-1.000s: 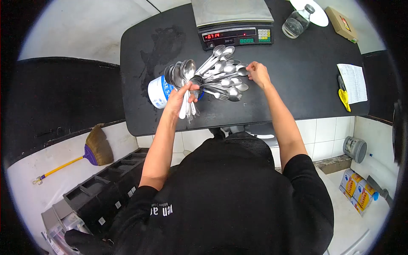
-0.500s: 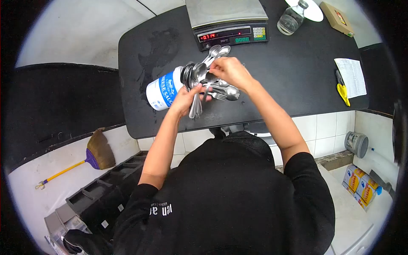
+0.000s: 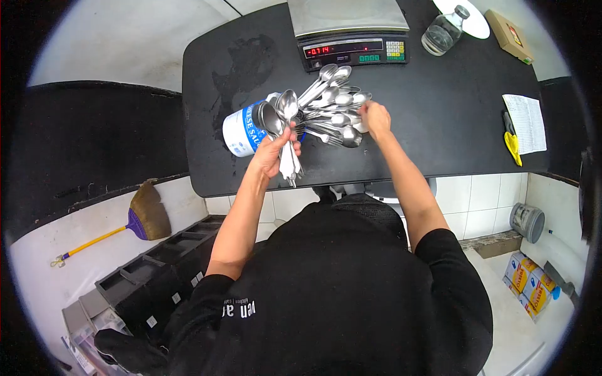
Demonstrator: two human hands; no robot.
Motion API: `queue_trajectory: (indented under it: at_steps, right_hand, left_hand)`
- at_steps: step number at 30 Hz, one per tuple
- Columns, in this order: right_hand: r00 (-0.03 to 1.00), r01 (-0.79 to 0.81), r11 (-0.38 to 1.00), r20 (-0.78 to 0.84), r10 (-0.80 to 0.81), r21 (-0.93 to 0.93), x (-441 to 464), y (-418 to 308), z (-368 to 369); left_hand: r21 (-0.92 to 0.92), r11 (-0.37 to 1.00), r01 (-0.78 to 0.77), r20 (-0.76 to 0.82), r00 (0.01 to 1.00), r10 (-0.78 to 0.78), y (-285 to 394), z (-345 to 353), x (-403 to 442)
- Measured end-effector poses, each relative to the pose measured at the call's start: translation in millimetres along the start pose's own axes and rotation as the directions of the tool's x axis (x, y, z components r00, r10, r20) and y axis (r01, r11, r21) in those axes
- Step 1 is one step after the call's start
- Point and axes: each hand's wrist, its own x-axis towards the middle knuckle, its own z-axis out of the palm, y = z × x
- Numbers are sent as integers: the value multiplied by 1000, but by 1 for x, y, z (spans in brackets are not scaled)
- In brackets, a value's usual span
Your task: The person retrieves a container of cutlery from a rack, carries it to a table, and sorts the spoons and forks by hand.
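Observation:
A bundle of metal spoons [image 3: 287, 105] is gripped in my left hand [image 3: 271, 155], bowls up and handles hanging below the fist. Behind it a white and blue cheese sauce tub [image 3: 237, 135] lies on its side, partly hidden by the spoons. Spoons and forks [image 3: 331, 119] are fanned in a loose pile on the black table, to the right of the tub. My right hand [image 3: 376, 120] is at the pile's right end, its fingers closed on a spoon [image 3: 362, 98]; the fingertips are partly hidden.
A digital scale [image 3: 351, 47] with red digits stands behind the pile. Farther right are a glass bottle [image 3: 444, 31], a white plate [image 3: 478, 22] and a cardboard box [image 3: 509, 36]. A paper sheet [image 3: 525, 123] and a yellow-handled item [image 3: 512, 148] lie near the right edge.
My right hand has moved from beside the left-hand bundle out to the right end of the pile. The bundle in my left hand has turned, and larger spoon bowls now show.

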Motion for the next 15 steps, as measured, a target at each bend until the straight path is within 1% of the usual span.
queue_trajectory:
  at_steps: [1, 2, 4, 5, 6, 7, 8, 9, 11, 12, 13, 14, 15]
  right_hand:
    - [1000, -8, 999, -10, 8, 45, 2, -2, -9]
    - [1000, -6, 999, -11, 6, 41, 3, -5, -17]
    - [991, 127, 936, -71, -110, 330, -1, -18, -46]
    - [964, 265, 917, -118, -240, 299, -5, -31, -66]
    - [964, 265, 917, -115, -241, 299, -9, -44, -86]
    - [888, 452, 867, -197, -415, 212, -12, -57, -108]
    - [775, 616, 780, -261, -575, 110, -16, -68, -122]
    - [776, 614, 782, -264, -573, 109, -18, -78, -131]
    - [707, 698, 670, -95, -701, 253, -22, -98, -138]
    - [708, 690, 661, -84, -701, 296, -29, -109, -135]
    - [725, 670, 681, -63, -686, 294, -33, -118, -127]
    - [741, 650, 702, -41, -670, 292, -36, -121, -115]
    - [757, 628, 701, -55, -651, 337, -34, -117, -98]
  left_hand:
    - [-4, 1000, -1, 0, 1000, 1, 1, -3, 1]
    - [12, 1000, 1, 13, 1000, -1, 2, -6, 4]
    - [44, 999, 4, 34, 999, -5, 5, -12, 9]
    - [200, 980, 14, -65, 998, -1, 9, -14, 9]
    - [198, 980, 14, -67, 998, -1, 14, -7, 7]
    - [208, 978, -16, -69, 997, 31, 20, 5, 5]
    - [219, 975, -46, -69, 996, 63, 24, 12, 4]
    - [215, 975, -49, -48, 997, 61, 21, 9, 10]
    - [228, 973, -34, -34, 999, 42, 15, 11, 15]
    - [238, 971, -20, -22, 999, 26, 12, 13, 19]
    - [269, 963, -12, -27, 999, 19, 6, 18, 22]
    - [279, 960, 1, 9, 1000, -4, 0, 21, 21]
    - [268, 963, 36, 15, 999, -41, -3, 27, 18]
